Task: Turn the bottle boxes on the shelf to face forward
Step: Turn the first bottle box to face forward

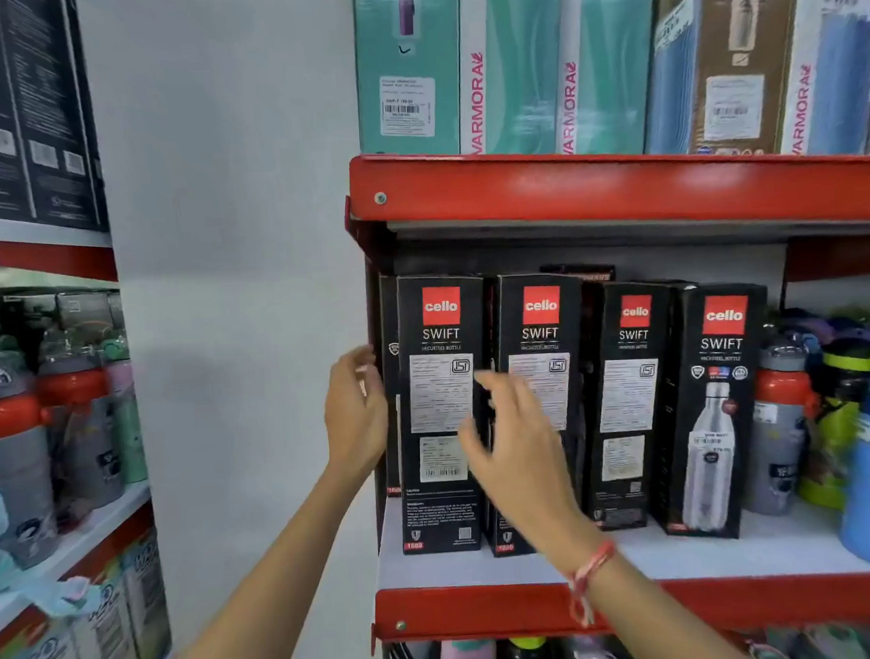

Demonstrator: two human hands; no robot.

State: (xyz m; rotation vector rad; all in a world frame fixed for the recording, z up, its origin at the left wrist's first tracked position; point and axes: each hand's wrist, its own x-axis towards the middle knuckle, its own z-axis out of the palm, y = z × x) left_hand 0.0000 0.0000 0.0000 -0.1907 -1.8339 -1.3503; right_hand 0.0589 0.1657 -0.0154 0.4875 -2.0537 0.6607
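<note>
Several black bottle boxes stand upright on the white shelf (695, 553) with the red front edge. The leftmost box (435, 329) shows its label side with text and a barcode. So do the second box (541, 332) and the third box (633, 392). The fourth box (717, 412) shows a steel bottle picture. My left hand (354, 412) rests at the left edge of the leftmost box, fingers curled by its side. My right hand (512, 437) is blurred, fingers spread, in front of the gap between the first and second boxes. Neither hand clearly grips a box.
Loose bottles (784, 418) in red-grey, green and blue crowd the shelf right of the boxes. Tall teal and blue boxes (506, 56) fill the shelf above. A second rack (42, 408) with bottles stands at the left, past a bare white wall.
</note>
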